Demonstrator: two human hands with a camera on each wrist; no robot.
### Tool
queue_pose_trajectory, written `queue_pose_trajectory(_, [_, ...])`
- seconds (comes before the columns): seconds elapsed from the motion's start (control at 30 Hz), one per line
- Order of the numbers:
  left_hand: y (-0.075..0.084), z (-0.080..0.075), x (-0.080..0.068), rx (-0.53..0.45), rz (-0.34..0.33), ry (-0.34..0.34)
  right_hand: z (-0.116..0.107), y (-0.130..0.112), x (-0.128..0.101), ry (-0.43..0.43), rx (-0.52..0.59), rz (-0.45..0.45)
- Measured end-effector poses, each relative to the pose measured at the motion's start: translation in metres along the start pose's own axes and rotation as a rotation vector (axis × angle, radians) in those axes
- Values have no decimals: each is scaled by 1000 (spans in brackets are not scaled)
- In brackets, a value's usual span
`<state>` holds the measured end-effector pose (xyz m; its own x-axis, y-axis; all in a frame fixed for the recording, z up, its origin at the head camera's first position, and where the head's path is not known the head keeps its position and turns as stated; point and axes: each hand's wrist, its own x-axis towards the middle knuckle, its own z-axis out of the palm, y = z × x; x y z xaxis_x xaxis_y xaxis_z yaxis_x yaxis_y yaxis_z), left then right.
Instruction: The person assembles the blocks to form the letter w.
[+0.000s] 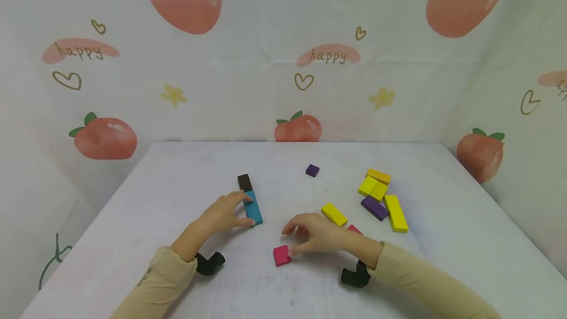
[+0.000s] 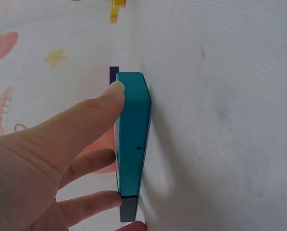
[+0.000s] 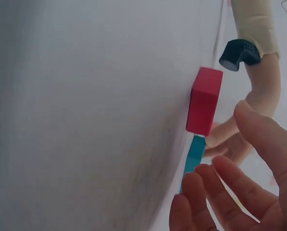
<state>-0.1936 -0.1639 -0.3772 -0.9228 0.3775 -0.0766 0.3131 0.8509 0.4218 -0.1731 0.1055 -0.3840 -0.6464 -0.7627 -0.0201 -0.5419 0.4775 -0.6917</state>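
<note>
While steadying the teal block (image 1: pixel 253 207), lying end to end with the dark brown block (image 1: pixel 244 182), under the left hand (image 1: pixel 223 214), keep those fingers light and bring the loosely open, empty right hand (image 1: pixel 316 234) squarely onto the pink block (image 1: pixel 281 255) beside it.

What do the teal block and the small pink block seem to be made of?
The teal block looks like painted wood, or perhaps plastic: flat faces, crisp edges, an even, faintly glossy coat and no visible grain. The left hand touches it. The pink block near the right hand has the same solid, evenly coloured look, so probably the same material.
</note>
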Motion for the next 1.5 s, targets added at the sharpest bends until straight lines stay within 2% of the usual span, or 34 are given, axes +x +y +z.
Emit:
queue_pose_trajectory(0.4, [-1,0,0,-7,17,6,7,-6,3,-77,51,88])
queue_pose_trajectory(0.73, [-1,0,-1,-16,20,3,6,-11,3,-100,19,66])
queue_pose_trajectory(1.13, [0,-1,-1,-22,14,4,3,-9,8,-16,10,100])
queue_pose_trajectory(1.5, [-1,0,-1,-25,19,5,4,-7,22,43,48,145])
